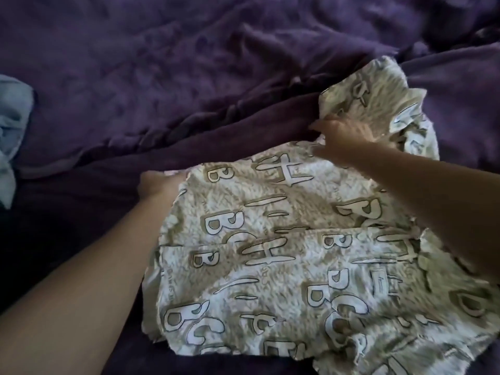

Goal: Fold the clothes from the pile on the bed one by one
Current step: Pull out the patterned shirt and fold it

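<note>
Two hands work one letter-print garment (270, 266), which lies spread on the purple bedspread (162, 63) directly in front of the person. The left hand (159, 185) grips the garment's left edge, fingers curled into the fabric. The right hand (343, 136) is on the bunched far section; blur hides whether it grasps. The fabric looks light, soft and limp, so expect sagging. Take hold at edges or corners. A light-blue cloth (13, 131) lies well apart.
</note>
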